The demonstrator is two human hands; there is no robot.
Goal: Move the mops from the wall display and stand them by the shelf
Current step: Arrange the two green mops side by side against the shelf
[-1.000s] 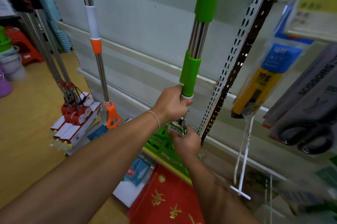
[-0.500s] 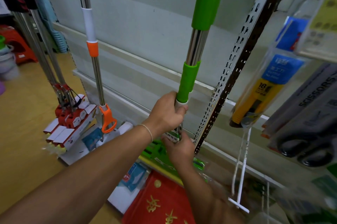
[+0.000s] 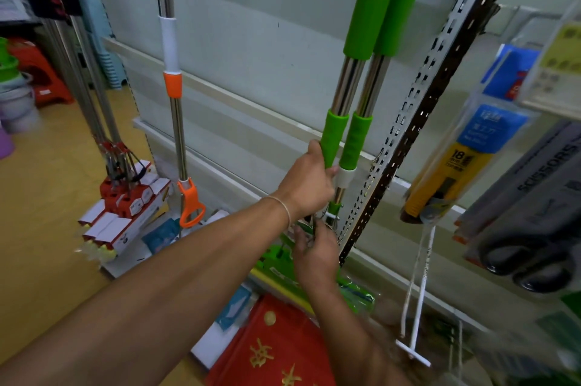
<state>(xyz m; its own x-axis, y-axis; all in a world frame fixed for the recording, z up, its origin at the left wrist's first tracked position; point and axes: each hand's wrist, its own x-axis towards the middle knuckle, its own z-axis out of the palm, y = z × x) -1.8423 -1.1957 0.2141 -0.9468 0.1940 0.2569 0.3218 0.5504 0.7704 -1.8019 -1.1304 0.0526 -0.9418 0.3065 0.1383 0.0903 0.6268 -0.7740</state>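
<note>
Two green-handled mops stand side by side against the wall panel, next to the slotted shelf upright (image 3: 434, 93). My left hand (image 3: 306, 184) grips the left green mop (image 3: 349, 84) at its lower green sleeve. The second green mop (image 3: 372, 87) stands just right of it, touching. Below, my right hand (image 3: 316, 252) curls its fingers on the metal wire parts at the held mop's base, above the green mop heads (image 3: 276, 260). An orange-and-white mop (image 3: 176, 121) stands further left on the wall.
A bundle of red-headed mops (image 3: 125, 190) leans at the left over the yellow floor. A red mat (image 3: 276, 344) lies below my arms. Packaged utility knives (image 3: 452, 172) and scissors (image 3: 528, 228) hang on the shelf at right. Stools and buckets stand far left.
A second green pole now shows beside the one I hold; before, only one was seen. My left hand sits a little higher, on the green sleeve. My right hand stays at the base.
</note>
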